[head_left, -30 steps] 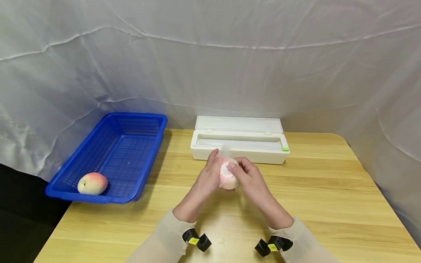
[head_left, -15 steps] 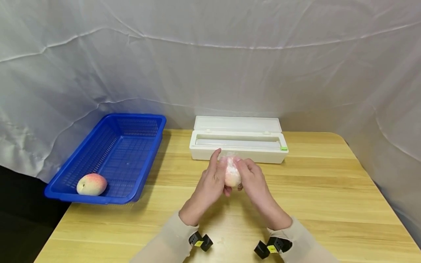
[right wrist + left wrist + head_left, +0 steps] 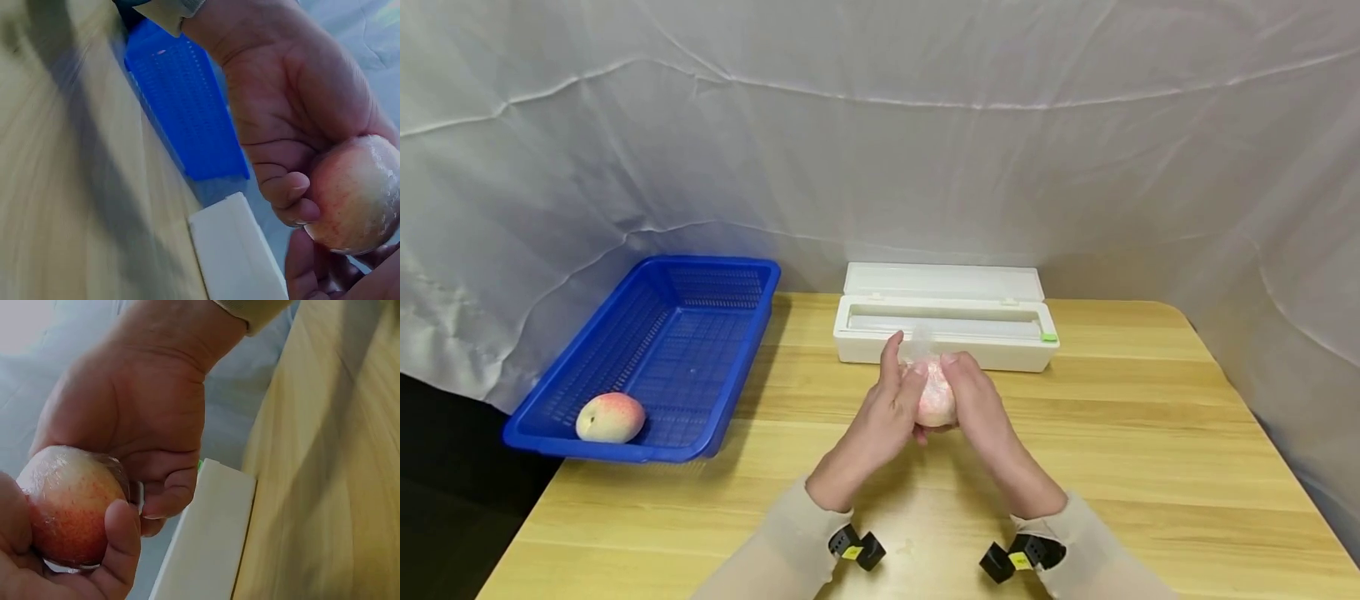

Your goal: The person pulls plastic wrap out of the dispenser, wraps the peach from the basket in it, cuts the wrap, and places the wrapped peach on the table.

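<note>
A pale pink peach (image 3: 937, 398) wrapped in clear plastic film is held above the table between both hands. My left hand (image 3: 883, 410) curls round its left side, thumb on the film. From the other side my right hand (image 3: 981, 410) grips it, with the thumb on top. A thin flap of film (image 3: 922, 337) stands up behind the fruit. In the left wrist view the left fingers (image 3: 122, 540) wrap the underside of the reddish peach (image 3: 78, 509). The right wrist view shows the shiny film stretched over the peach (image 3: 356, 194).
A white cling film box (image 3: 946, 352) with its lid raised stands just behind the hands, a film roll (image 3: 943, 327) inside. To the left, a blue plastic basket (image 3: 741, 367) holds one unwrapped peach (image 3: 611, 417). A grey curtain (image 3: 940, 183) hangs behind the wooden table (image 3: 1150, 450).
The wrapped peach has been turned in the hands, and the thumbs have shifted over the film. My left hand has moved slightly right. The basket and box stand unchanged.
</note>
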The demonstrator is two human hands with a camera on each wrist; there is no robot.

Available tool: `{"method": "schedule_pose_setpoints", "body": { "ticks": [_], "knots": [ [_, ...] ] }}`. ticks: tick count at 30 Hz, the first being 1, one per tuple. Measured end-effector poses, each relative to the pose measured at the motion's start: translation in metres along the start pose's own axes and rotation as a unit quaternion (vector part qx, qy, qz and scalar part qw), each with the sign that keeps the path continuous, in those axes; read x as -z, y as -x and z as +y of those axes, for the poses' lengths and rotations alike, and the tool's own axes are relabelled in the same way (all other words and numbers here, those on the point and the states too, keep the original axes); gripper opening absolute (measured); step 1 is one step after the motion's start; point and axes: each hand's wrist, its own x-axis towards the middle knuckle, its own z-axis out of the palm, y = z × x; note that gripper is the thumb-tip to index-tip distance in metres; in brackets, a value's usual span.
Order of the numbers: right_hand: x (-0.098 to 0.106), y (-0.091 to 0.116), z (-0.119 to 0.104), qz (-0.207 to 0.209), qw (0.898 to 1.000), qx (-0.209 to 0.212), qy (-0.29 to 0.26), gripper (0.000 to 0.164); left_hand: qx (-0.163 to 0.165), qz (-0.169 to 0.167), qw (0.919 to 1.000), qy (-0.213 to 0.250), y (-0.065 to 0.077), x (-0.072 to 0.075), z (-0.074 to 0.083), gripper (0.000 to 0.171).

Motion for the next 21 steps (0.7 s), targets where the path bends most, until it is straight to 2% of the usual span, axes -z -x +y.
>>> {"method": "schedule_pose_setpoints", "body": {
  "ticks": [5,8,11,13,18,21],
  "knots": [
    [0.001,0.001,-0.003,0.035,0.999,-0.013,0.029,0.034,0.021,-0.022,0.9984,0.048,-0.002,0.000,-0.001,0.068],
    [0.001,0.001,-0.003,0.030,0.999,-0.017,0.038,0.037,0.040,-0.018,0.9964,0.073,-0.004,0.001,-0.002,0.065],
    [0.003,0.002,-0.001,-0.009,0.999,-0.007,0.031,0.042,0.060,-0.001,0.9924,0.107,-0.005,0.004,0.000,0.064],
    [0.004,0.003,-0.001,-0.043,0.998,0.016,0.047,0.040,0.071,0.008,0.9888,0.131,-0.006,0.007,0.002,0.064],
    [0.006,0.002,0.002,-0.096,0.988,0.072,0.098,0.049,0.092,0.015,0.9845,0.149,-0.007,0.014,0.003,0.067],
    [0.010,0.001,0.003,-0.120,0.982,0.097,0.109,0.054,0.100,0.019,0.9803,0.169,-0.008,0.019,0.004,0.065]
  ]
}}
